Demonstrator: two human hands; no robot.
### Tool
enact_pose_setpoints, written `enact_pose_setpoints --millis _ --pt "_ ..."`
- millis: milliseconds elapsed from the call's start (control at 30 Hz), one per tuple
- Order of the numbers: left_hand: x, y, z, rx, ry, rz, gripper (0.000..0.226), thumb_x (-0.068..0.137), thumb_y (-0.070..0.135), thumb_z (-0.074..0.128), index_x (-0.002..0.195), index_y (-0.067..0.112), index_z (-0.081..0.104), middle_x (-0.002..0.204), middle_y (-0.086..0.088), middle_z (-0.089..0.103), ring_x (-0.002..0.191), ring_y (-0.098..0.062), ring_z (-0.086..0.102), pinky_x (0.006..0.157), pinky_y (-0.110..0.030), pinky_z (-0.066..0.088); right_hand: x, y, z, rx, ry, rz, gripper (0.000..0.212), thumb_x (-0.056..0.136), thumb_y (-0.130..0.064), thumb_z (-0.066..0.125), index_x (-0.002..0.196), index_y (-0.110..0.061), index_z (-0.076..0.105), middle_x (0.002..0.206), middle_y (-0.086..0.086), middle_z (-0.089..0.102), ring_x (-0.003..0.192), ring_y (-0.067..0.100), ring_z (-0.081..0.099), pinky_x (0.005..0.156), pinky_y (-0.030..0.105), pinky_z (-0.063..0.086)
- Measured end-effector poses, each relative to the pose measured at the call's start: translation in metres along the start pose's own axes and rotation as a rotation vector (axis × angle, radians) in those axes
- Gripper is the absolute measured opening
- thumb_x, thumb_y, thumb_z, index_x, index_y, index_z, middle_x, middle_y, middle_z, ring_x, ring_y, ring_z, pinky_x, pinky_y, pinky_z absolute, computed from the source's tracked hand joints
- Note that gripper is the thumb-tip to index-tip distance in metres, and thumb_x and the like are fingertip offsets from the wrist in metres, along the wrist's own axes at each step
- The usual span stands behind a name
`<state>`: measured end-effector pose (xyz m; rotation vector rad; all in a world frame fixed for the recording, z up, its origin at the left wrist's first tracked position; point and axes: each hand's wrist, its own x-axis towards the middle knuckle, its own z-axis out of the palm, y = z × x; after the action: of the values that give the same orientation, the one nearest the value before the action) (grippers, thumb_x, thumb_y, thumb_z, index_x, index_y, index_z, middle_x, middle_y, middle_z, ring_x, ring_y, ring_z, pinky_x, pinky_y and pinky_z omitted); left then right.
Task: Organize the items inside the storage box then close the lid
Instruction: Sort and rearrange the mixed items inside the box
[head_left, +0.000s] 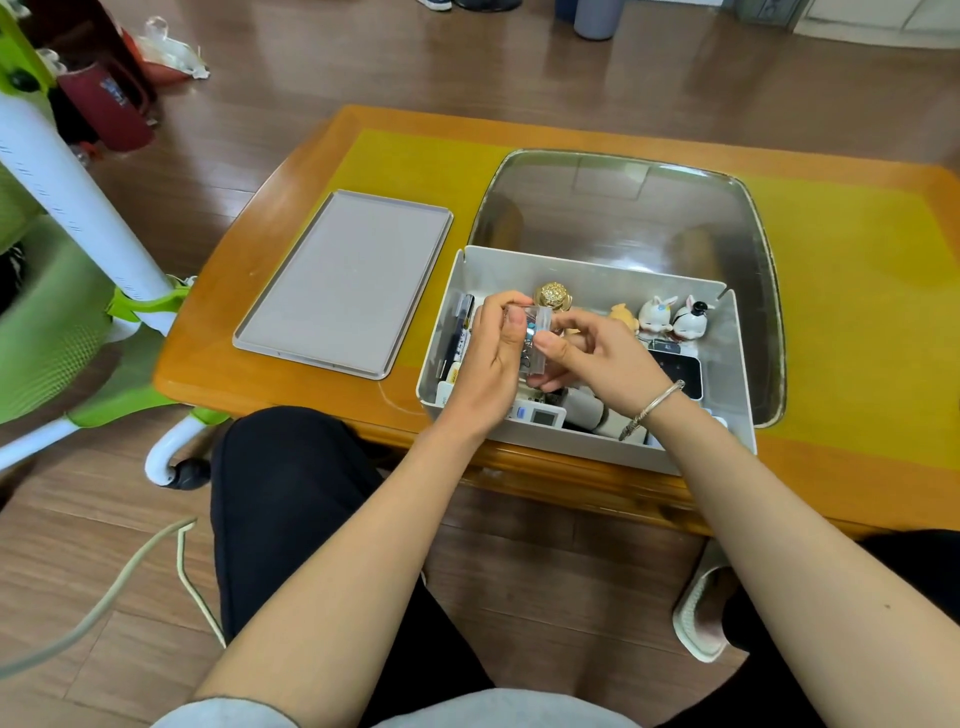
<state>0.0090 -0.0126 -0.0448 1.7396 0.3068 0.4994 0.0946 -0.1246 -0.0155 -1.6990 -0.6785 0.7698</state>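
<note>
Holding a small clear container over the white storage box, you've got your left hand curled around its left side and your right hand pinching it from the right, thumb on top. The box sits on the wooden table right in front of you with pens along its left wall, a gold ornament and two bunny figures at the back. The lid lies flat on the table just left of the box, so it's not on yet.

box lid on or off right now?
Off. The lid lies flat on the table, left of the open box; both hands hold a small clear case over it.
</note>
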Motion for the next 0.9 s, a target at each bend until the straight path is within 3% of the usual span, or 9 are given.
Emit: enact_pose_setpoints --millis 133,267,367,467,567,667,800,900 --pt "0.001 -0.002 0.001 0.033 -0.006 0.004 0.033 0.103 0.03 0.026 0.124 0.013 0.045 0.12 -0.009 0.05 0.117 -0.02 0.049 0.101 -0.038 0.043 -0.001 -0.001 0.001 0.069 -0.016 0.042 0.034 0.091 -0.019 0.057 0.116 0.003 0.05 0.072 0.018 0.067 0.064 0.019 0.071 0.064 0.026 0.059" --pt "0.001 -0.006 0.004 0.05 -0.096 -0.078 0.056 0.096 0.051 0.025 0.142 0.021 0.031 0.137 0.002 0.041 0.123 0.002 0.039 0.095 -0.006 0.032 0.001 -0.001 -0.004 0.167 -0.009 0.129 0.039 0.092 -0.031 0.053 0.113 0.002 0.051 0.079 0.023 0.065 0.064 0.023 0.07 0.063 0.03 0.059" --pt "0.001 -0.01 0.009 0.082 -0.143 -0.079 0.079 0.087 0.06 0.049 0.15 0.033 0.01 0.152 0.004 0.027 0.13 0.0 0.032 0.1 -0.014 0.035 0.001 0.003 -0.01 0.211 0.042 0.151 0.048 0.093 -0.042 0.049 0.113 0.001 0.056 0.079 0.022 0.067 0.063 0.026 0.067 0.058 0.032 0.057" --pt "0.002 -0.014 0.01 0.18 -0.067 0.025 0.09 0.081 0.044 0.07 0.149 0.04 0.012 0.149 0.006 0.033 0.124 0.009 0.036 0.095 -0.011 0.04 0.002 0.008 -0.009 0.151 0.081 0.143 0.057 0.092 -0.05 0.048 0.112 0.001 0.06 0.079 0.023 0.066 0.068 0.026 0.063 0.059 0.034 0.054" --pt "0.002 -0.018 0.012 0.172 0.018 0.065 0.082 0.083 0.036 0.07 0.149 0.036 0.02 0.144 0.004 0.042 0.124 0.003 0.042 0.097 -0.018 0.044 0.006 0.013 -0.006 0.074 0.108 0.141 0.073 0.089 -0.058 0.046 0.105 0.012 0.061 0.063 0.009 0.059 0.058 0.017 0.056 0.058 0.029 0.049" --pt "0.001 -0.02 0.012 0.176 0.042 0.046 0.082 0.084 0.038 0.068 0.149 0.036 0.018 0.144 0.003 0.044 0.128 -0.004 0.044 0.1 -0.025 0.047 0.01 0.012 -0.005 0.043 0.109 0.15 0.074 0.089 -0.06 0.043 0.103 0.01 0.063 0.067 0.012 0.06 0.06 0.018 0.054 0.058 0.028 0.047" --pt "0.001 -0.021 0.015 0.321 0.041 0.05 0.086 0.085 0.043 0.066 0.15 0.037 0.011 0.145 0.003 0.04 0.128 -0.003 0.039 0.094 -0.012 0.039 0.01 0.014 -0.004 0.134 0.111 0.167 0.059 0.091 -0.053 0.047 0.106 0.001 0.065 0.083 0.019 0.062 0.064 0.02 0.052 0.052 0.026 0.043" --pt "0.0 -0.019 0.016 0.515 -0.084 0.074 0.099 0.082 0.055 0.064 0.151 0.033 -0.004 0.152 0.002 0.026 0.138 -0.015 0.024 0.103 -0.03 0.028 0.011 0.013 -0.008 0.158 0.154 0.131 0.045 0.091 -0.045 0.052 0.105 -0.004 0.064 0.081 0.016 0.061 0.059 0.02 0.053 0.049 0.027 0.041"
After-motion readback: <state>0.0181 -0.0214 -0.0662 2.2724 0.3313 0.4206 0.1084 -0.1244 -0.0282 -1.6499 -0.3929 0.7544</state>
